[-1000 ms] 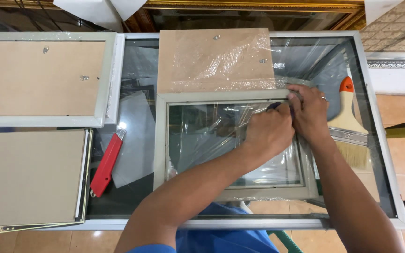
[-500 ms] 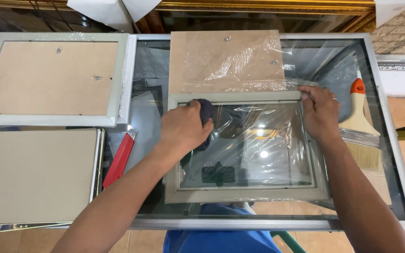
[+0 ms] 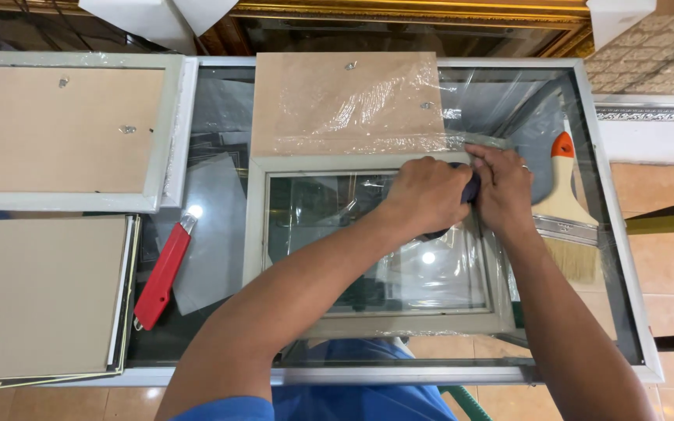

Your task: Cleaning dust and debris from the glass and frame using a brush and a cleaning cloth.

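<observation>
On the glass-topped table [image 3: 602, 234], a grey picture frame [image 3: 255, 234] lay flat at centre. A dark cloth [image 3: 470, 187] was gripped in the left hand [image 3: 427, 195] at the frame's 1 o'clock corner; right hand [image 3: 505, 187] fingers were pressed flat there. The cardboard backing [image 3: 329, 93] at 12 o'clock was judged not yet refitted.

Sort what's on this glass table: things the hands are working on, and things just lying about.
In use: left hand, dark cloth, right hand, grey picture frame, plastic wrap.

Lying about: red cutter, paintbrush, backing board, other frames.
</observation>
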